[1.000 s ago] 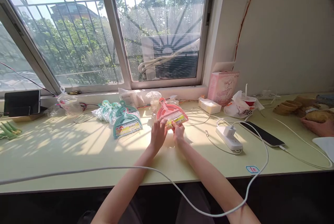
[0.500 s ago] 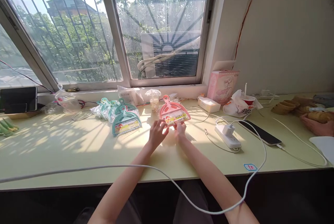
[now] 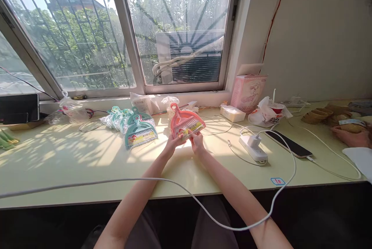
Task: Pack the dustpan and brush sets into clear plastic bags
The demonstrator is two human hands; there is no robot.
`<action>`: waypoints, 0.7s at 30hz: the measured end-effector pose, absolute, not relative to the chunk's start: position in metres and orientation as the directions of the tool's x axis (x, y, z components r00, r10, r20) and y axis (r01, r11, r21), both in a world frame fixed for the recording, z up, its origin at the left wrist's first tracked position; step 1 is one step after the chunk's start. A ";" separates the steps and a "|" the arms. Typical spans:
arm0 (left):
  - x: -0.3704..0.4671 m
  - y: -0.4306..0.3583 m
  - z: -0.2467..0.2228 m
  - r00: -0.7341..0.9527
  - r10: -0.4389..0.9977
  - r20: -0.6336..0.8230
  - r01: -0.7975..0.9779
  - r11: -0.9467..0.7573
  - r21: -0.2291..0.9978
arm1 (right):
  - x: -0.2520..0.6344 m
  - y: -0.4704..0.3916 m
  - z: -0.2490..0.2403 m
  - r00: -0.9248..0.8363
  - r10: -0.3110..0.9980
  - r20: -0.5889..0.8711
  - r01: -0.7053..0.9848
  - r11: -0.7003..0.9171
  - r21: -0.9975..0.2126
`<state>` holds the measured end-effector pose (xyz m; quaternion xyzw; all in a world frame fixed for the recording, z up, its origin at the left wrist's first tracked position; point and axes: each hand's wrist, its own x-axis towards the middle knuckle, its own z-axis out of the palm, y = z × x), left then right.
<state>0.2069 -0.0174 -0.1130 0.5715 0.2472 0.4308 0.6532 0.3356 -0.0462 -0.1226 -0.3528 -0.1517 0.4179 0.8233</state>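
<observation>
A pink dustpan and brush set (image 3: 186, 119) with a printed label is held up over the table, its handle pointing toward the window. My left hand (image 3: 174, 143) grips its lower left edge, with the fingers partly behind it. My right hand (image 3: 197, 140) pinches the lower edge near the label. To the left lie several green dustpan and brush sets (image 3: 141, 131) in clear plastic wrapping, the front one showing white bristles and a label.
A white power strip (image 3: 253, 149), a phone (image 3: 288, 144) and a tissue pack (image 3: 232, 113) are on the right. A white cable (image 3: 186, 194) hangs across the front, over my forearms. Behind stand a pink box (image 3: 248, 92) and a plastic cup (image 3: 171, 103). Another person's hand (image 3: 350, 136) is far right.
The pink dustpan set has shifted slightly left and tilted. My left hand, loosely at its lower edge before, now closes around the lower left corner. My right hand's thumb presses on the front.
</observation>
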 end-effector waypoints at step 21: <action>0.209 0.000 -0.121 0.389 0.907 0.162 -0.276 -0.053 0.960 | 0.344 -0.041 -0.128 0.526 0.850 0.010 -0.538 0.342 -0.771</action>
